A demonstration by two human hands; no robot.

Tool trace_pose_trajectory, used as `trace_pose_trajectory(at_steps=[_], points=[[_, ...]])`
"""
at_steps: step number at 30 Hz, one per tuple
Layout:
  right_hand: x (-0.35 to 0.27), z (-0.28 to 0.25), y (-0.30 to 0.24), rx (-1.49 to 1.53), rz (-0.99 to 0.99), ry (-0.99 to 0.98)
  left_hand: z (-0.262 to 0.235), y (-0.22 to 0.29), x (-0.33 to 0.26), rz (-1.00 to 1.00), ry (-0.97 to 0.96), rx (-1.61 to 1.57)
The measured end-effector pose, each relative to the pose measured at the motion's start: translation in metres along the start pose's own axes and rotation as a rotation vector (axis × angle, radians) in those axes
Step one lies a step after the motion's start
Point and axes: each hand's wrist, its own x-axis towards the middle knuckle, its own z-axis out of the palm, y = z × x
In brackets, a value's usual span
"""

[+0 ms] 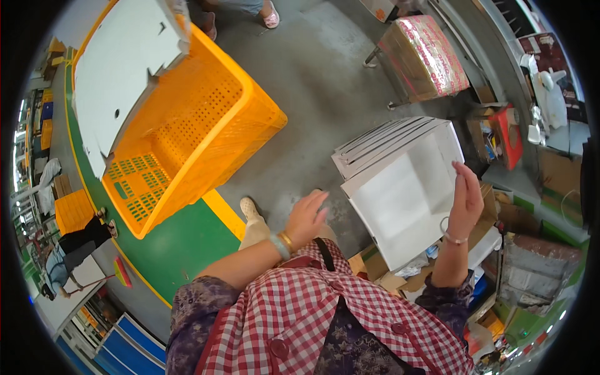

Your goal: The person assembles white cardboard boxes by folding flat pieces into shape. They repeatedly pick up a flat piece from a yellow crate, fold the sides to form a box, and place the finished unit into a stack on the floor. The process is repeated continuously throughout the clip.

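A white open cardboard box (400, 200) stands tilted in front of me, its inside facing up. My right hand (465, 200) is raised at the box's right edge, fingers touching or just over its wall. My left hand (305, 217) hovers open to the left of the box, fingers spread, holding nothing. More flat white box blanks (375, 142) lean stacked behind the open box.
A large orange plastic crate (200, 125) sits tilted at the upper left with a white cardboard sheet (119, 69) lying on it. A wrapped brown carton (425, 56) rests on a stand at top right. Cardboard boxes and clutter (531, 275) fill the right side. Another person's feet (269, 15) show at top.
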Motion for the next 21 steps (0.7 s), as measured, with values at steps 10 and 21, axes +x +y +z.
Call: trace_pose_trajectory(at_steps=[10, 21], points=[[-0.028, 0.059, -0.355, 1.640, -0.738, -0.864, -0.273, -0.068, -0.076, -0.079, 0.838, 0.009], [-0.085, 0.153, -0.517, 1.750, -0.785, -1.030, -0.541, -0.256, -0.090, -0.802, 1.441, 0.344]])
